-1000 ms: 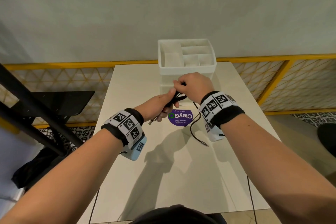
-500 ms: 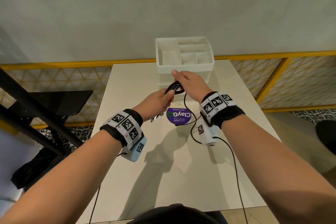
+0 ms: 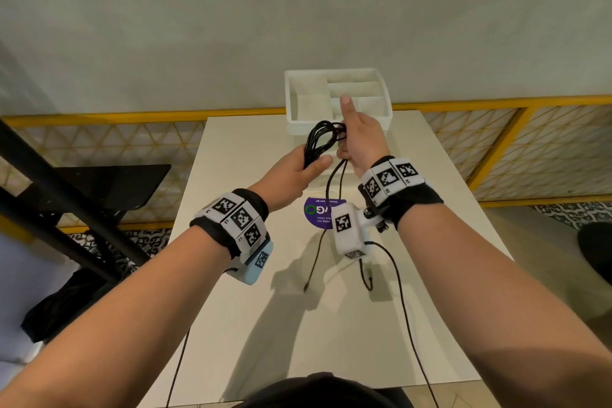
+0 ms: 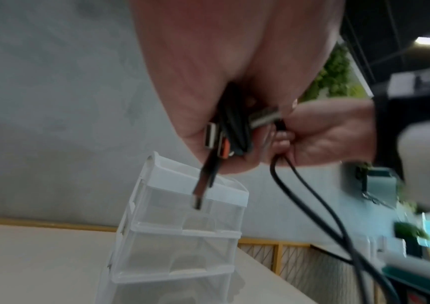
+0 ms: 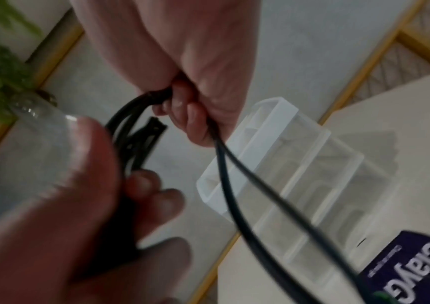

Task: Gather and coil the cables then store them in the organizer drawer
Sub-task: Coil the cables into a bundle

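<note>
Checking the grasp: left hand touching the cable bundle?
Touching. Head view shows the left hand gripping the black cable bundle; left wrist view shows plugs pinched in its fingers.

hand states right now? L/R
Left hand: closed, gripping the coiled black cables.
Right hand: closed on the same cables, forefinger sticking out.

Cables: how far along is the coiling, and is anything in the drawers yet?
Partly coiled: the left hand grips a bundle of black loops. In hand: the right hand holds two loose tails that hang to the table. Left: wind those in, then store; the organizer drawers look closed.
</note>
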### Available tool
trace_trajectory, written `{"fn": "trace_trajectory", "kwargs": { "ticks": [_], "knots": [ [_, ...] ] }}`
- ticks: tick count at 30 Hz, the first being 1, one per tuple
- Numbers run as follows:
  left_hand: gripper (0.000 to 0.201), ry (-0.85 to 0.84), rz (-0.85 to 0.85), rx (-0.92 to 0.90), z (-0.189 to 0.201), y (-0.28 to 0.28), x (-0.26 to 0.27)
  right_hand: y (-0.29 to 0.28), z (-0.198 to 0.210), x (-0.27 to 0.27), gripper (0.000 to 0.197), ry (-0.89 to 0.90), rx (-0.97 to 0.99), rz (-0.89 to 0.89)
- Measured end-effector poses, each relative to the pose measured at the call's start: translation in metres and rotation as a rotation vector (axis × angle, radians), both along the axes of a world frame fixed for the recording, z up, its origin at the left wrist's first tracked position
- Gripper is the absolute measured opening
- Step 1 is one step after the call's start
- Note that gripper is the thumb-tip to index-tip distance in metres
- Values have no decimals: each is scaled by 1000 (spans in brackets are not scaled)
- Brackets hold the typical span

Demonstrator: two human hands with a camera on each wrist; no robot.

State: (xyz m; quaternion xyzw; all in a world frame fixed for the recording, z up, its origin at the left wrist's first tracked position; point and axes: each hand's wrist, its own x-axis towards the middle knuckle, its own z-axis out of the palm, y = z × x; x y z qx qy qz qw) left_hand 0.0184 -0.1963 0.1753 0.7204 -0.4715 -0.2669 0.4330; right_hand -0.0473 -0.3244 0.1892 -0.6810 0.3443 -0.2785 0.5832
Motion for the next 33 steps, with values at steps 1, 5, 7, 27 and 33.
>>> {"fn": "trace_trajectory", "kwargs": {
  "ticks": [1,5,7,27,33],
  "knots": [
    [16,-44,-14,-14,1,-1,-2,1,3,1,51,-33,33,-8],
    [32,-60,-52,-59,-1,-6,-1,6,11,5,57,-140,134,-33],
    [37,-105,-27,-5,-1,-9,1,7,13,4,58,-185,215,-57],
    [18,16,-63,161,-11,-1,29,16,6,-17,86,457,-1014,433],
    [24,-142,-129,296,-10,5,27,11,4,-12,26,641,-1058,538]
  ]
}}
